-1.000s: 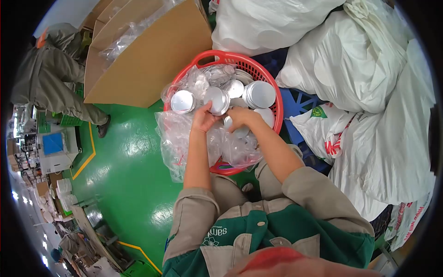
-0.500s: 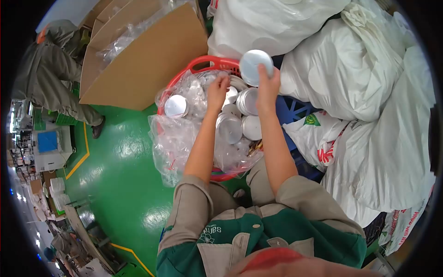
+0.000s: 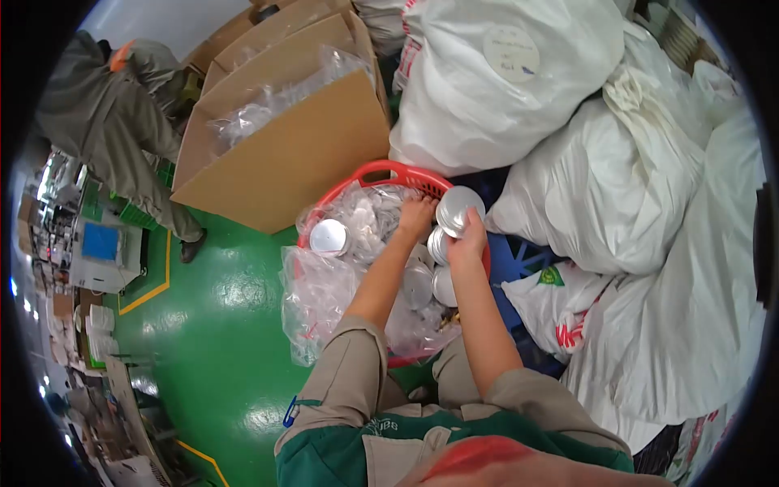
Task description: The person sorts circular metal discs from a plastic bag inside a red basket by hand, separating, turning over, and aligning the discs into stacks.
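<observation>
My right hand (image 3: pixel 469 240) is closed on a round silver metal lid (image 3: pixel 458 209) at the upper right of a red plastic basket (image 3: pixel 395 167). The thumb lies across the lid's face. Beside it, my left hand (image 3: pixel 417 216) reaches down into the basket near its far rim; its fingertips are hidden there. Below my hands are more round lids (image 3: pixel 417 286), some in stacks. Another lid (image 3: pixel 329 237) lies at the left on clear plastic bags (image 3: pixel 320 284), which spill over the basket's near left side.
A large cardboard box (image 3: pixel 284 154) holding clear plastic stands beyond the basket. Big white sacks (image 3: pixel 503 89) pile up on the right, over a blue plastic pallet (image 3: pixel 507 258). Another person (image 3: pixel 122 146) stands at the upper left on the green floor (image 3: pixel 219 325).
My right hand has lowered the lid toward the basket. My left hand has moved from above the lids to reach down near the far rim. The view has shifted.
</observation>
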`<state>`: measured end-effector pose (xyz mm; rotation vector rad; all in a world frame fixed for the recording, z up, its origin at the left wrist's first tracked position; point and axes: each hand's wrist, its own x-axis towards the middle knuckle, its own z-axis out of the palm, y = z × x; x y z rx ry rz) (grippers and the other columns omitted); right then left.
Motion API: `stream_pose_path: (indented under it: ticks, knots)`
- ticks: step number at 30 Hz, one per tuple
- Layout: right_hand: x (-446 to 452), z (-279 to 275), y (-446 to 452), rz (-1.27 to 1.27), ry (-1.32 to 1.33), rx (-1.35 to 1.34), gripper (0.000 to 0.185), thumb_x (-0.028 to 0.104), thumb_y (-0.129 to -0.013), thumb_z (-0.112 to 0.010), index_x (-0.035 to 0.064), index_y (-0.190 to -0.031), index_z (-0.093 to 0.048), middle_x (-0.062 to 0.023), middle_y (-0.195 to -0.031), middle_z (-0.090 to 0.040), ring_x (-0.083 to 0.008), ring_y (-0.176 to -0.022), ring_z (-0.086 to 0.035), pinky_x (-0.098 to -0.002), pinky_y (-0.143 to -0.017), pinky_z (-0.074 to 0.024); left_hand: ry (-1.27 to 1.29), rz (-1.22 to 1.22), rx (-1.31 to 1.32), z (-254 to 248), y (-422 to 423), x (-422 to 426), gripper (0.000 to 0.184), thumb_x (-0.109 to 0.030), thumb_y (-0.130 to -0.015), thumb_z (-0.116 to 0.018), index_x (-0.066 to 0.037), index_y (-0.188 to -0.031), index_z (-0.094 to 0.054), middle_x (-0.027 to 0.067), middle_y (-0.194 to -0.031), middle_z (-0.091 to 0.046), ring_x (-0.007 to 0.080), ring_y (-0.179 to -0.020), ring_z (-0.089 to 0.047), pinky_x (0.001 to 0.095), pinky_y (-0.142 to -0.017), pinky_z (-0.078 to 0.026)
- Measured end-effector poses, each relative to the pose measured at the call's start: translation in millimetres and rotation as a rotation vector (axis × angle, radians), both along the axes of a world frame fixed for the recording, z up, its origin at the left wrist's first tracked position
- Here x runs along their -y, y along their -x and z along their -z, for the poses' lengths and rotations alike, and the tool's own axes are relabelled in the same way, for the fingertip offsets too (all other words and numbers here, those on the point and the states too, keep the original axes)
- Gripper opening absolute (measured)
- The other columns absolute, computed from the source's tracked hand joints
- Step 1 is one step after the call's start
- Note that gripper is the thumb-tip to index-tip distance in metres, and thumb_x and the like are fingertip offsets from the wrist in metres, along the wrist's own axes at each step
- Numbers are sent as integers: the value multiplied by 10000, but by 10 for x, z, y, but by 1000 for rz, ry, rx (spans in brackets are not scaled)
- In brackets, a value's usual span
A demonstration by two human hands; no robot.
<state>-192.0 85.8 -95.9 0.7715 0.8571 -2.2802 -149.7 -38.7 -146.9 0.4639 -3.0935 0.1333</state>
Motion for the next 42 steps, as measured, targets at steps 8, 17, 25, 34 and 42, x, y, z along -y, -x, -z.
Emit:
stream_pose_path:
  ticks: [8, 17, 25, 34, 42]
  knots:
    - [-109, -109, 82, -98, 28, 225, 348, 339, -858, -589, 181, -1164, -539, 1, -1165, -561, -185, -1032, -540, -353, -807, -422, -397, -26, -517, -342, -396, 144, 359, -76, -765, -609, -109, -1115, -534, 117, -1086, -620, 312, -924, -618, 425, -785, -482]
    - [-202, -963, -118, -579, 870, -18, 348, 297, -893, -510, 67, -1140, -594, -83, -1095, -633, -242, -1023, -591, -421, -948, -430, -497, -100, -1062, -1807, -1282, -650, 356, 158, -691, -588, -39, -985, -628, 105, -1103, -616, 262, -966, -618, 322, -772, -521]
    - [-102, -987, -316, -698, 394, -267, 350, 228, -845, -614, 21, -1125, -584, -77, -1067, -632, -205, -996, -598, -348, -901, -464, -1320, -414, -1111, -1897, -1458, -936, 444, 93, -819, -454, -44, -1237, -516, 88, -1458, -274, 238, -1085, -568, 343, -856, -497]
    - [22, -945, -580, -738, 140, -705, 380, 223, -847, -636, 10, -1151, -551, -48, -1038, -610, -128, -957, -565, -272, -861, -438, -2038, -621, -1198, -1539, -1426, -948, 497, -229, -965, -431, -94, -1414, -265, 70, -1336, -427, 205, -1226, -441, 392, -970, -424]
    - [-138, -917, -137, -391, 472, -310, 386, 257, -878, -575, 86, -1216, -498, -78, -1190, -565, -231, -1099, -550, -407, -927, -461, -1549, -511, -225, -1245, -1712, -791, 537, -6, -778, -575, -106, -1297, -482, 114, -1093, -574, 194, -928, -540, 315, -858, -435]
